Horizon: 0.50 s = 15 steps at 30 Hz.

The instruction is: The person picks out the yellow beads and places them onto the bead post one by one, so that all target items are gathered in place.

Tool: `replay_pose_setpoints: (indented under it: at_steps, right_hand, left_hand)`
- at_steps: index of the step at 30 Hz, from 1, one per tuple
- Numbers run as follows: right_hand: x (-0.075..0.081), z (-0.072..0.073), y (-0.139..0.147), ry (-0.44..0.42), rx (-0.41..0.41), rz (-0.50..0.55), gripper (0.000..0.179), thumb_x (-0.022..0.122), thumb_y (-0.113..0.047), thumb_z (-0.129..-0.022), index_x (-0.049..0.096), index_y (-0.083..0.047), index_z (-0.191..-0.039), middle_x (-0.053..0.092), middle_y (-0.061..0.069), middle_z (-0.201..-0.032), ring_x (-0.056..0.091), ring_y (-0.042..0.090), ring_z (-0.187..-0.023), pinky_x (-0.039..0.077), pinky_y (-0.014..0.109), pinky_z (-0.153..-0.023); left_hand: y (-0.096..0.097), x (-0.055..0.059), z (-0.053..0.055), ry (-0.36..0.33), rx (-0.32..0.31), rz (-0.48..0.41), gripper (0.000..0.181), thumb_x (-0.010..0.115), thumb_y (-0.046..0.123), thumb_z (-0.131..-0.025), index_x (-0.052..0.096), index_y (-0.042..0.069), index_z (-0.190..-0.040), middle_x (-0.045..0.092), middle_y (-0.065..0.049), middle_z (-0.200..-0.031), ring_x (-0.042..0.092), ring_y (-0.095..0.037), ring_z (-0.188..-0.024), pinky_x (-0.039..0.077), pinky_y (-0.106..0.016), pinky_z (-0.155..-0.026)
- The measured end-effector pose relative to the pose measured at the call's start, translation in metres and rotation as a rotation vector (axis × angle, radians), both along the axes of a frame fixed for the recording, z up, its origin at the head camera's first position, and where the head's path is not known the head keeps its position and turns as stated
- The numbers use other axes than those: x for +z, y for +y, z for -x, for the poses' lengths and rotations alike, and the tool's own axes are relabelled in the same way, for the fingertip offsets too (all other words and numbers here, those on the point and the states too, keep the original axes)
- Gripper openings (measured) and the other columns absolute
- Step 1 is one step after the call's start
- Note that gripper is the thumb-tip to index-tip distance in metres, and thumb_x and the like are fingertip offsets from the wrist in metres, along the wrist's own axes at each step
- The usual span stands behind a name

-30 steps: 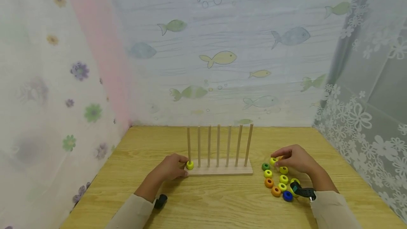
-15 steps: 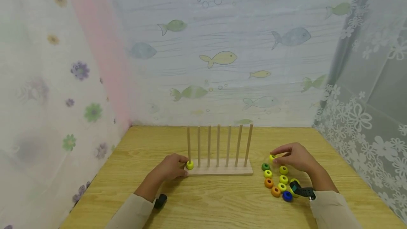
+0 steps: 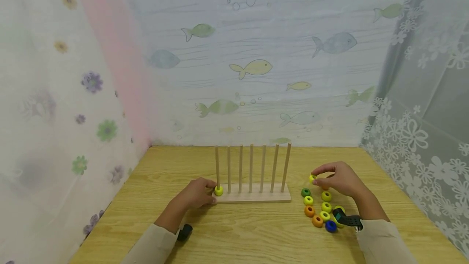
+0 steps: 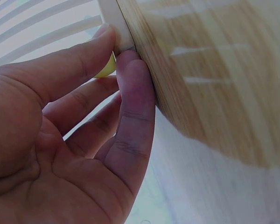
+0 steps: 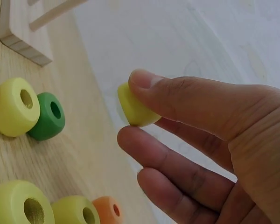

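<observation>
A wooden stand point(image 3: 253, 198) with a row of upright pegs sits mid-table. One yellow bead point(image 3: 218, 191) is at the bottom of its leftmost peg. My left hand point(image 3: 197, 192) grips the left end of the stand's base point(image 4: 117, 25), thumb on one side and fingers on the other in the left wrist view. To the right of the stand, my right hand point(image 3: 340, 179) pinches another yellow bead point(image 5: 135, 109) between thumb and fingers, raised above the table. The bead's hole is turned away in the right wrist view.
Below the right hand lie several loose beads: a green bead point(image 3: 305, 192), a blue bead point(image 3: 331, 226), orange beads such as this orange bead point(image 3: 309, 211), and several yellow ones. A patterned fish curtain point(image 3: 256, 93) hangs behind the table point(image 3: 234, 235); flowered sheets flank both sides.
My right hand has lifted the yellow bead off the table, moving it slightly up and left. The left hand and the stand have stayed in place.
</observation>
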State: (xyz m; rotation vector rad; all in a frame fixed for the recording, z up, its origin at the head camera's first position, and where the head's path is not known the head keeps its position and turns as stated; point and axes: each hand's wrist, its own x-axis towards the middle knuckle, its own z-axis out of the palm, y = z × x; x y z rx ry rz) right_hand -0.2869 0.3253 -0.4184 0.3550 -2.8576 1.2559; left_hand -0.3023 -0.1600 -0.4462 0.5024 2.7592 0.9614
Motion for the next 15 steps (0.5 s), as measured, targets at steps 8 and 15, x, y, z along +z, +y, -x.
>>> replay_pose_setpoints:
  at_steps: [8,15]
  right_hand:
    - [0.009,-0.002,-0.008,0.054,0.039,0.023,0.035,0.081,-0.032,-0.092,0.077,-0.013,-0.121,0.072,0.016,-0.125,0.075,0.017,-0.094,0.062,0.041,-0.078]
    - [0.01,-0.002,-0.012,0.072,0.053,0.019,0.034,0.081,-0.032,-0.092,0.077,-0.013,-0.12,0.074,0.015,-0.12,0.074,0.011,-0.09,0.062,0.038,-0.077]
  left_hand:
    - [0.0,-0.001,0.001,0.006,0.005,0.009,0.048,0.084,0.012,-0.088,0.07,0.007,-0.133,0.067,-0.015,-0.137,0.054,-0.042,-0.136,0.046,-0.059,-0.108]
    - [-0.001,-0.002,0.002,-0.007,0.012,0.009,0.048,0.084,0.012,-0.088,0.07,0.008,-0.134,0.066,-0.015,-0.139,0.053,-0.042,-0.138,0.045,-0.059,-0.109]
